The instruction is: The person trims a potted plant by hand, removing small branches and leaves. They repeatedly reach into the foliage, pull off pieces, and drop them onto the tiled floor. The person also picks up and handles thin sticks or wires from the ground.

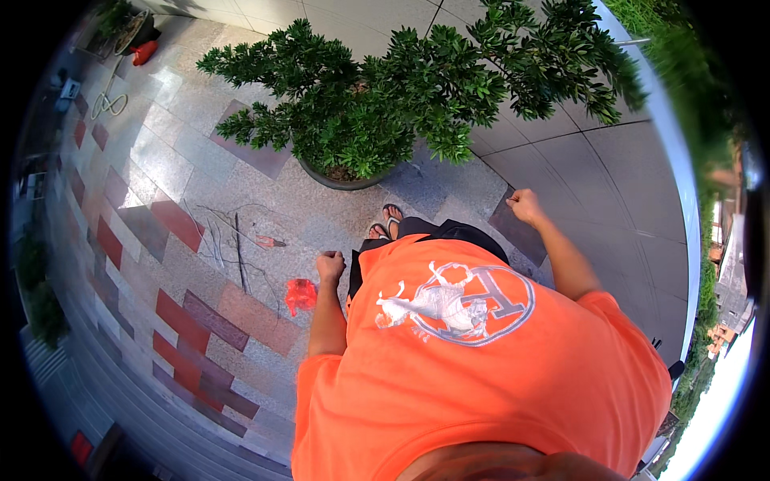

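Observation:
My left hand (330,265) hangs beside my dark shorts with its fingers curled closed, and nothing shows in it. My right hand (524,207) is held out near the wall, also closed in a loose fist with nothing visible in it. In front of me stands a leafy potted tree (353,120) with long spreading branches, in a dark round pot (345,181). To the left of my feet, pliers with red handles (270,241) lie on the paving near thin wires and stick-like pieces (239,248). A red plastic bag (301,296) lies near my left hand.
A tiled wall (618,184) runs along the right and behind the tree. Paving with grey and red tiles (178,224) stretches left. At the far left are another potted plant (132,32), a red object (144,53) and a coiled hose (109,106).

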`<act>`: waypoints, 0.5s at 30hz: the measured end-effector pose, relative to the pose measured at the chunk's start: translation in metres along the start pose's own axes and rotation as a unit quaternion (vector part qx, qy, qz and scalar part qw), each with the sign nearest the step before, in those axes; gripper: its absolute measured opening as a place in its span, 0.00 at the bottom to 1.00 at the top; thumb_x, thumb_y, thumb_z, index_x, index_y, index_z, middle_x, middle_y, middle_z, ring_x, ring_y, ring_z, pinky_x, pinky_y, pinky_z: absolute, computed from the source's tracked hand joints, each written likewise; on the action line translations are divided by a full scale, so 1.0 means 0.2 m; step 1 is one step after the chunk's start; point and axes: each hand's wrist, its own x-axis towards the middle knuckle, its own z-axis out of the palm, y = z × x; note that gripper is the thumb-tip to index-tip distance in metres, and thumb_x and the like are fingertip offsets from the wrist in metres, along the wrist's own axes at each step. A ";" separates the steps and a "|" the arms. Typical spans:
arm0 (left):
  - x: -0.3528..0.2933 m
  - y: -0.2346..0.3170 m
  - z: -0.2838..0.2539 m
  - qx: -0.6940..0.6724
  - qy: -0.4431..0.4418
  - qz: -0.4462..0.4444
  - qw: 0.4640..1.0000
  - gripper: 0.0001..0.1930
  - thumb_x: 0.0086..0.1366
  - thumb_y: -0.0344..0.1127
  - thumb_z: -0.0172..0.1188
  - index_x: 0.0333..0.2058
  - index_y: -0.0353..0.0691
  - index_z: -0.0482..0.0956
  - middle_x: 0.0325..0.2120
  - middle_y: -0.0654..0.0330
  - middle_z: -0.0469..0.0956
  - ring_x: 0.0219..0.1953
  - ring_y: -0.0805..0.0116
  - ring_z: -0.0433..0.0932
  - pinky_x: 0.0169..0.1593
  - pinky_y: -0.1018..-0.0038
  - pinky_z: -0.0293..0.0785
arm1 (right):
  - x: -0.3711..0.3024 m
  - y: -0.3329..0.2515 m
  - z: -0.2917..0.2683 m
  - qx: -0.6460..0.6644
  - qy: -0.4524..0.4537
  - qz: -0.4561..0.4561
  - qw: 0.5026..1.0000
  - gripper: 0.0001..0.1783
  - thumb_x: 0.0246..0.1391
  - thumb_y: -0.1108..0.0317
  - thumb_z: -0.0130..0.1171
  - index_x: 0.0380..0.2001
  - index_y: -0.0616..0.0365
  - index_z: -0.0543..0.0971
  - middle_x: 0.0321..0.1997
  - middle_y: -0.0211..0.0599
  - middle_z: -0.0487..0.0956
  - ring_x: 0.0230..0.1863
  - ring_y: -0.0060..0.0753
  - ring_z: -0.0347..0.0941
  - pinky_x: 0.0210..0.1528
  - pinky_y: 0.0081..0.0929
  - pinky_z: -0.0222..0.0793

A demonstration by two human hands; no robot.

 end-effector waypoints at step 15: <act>0.19 -0.15 -0.61 -0.098 -0.021 -0.070 0.993 0.13 0.61 0.32 0.58 0.37 0.25 0.80 0.27 0.52 0.83 0.24 0.66 0.81 0.27 0.73 0.77 | 0.14 -0.89 0.14 0.032 -0.022 -0.101 0.994 0.14 0.52 0.59 0.62 0.27 0.60 0.81 0.30 0.49 0.81 0.34 0.52 0.78 0.36 0.42 0.72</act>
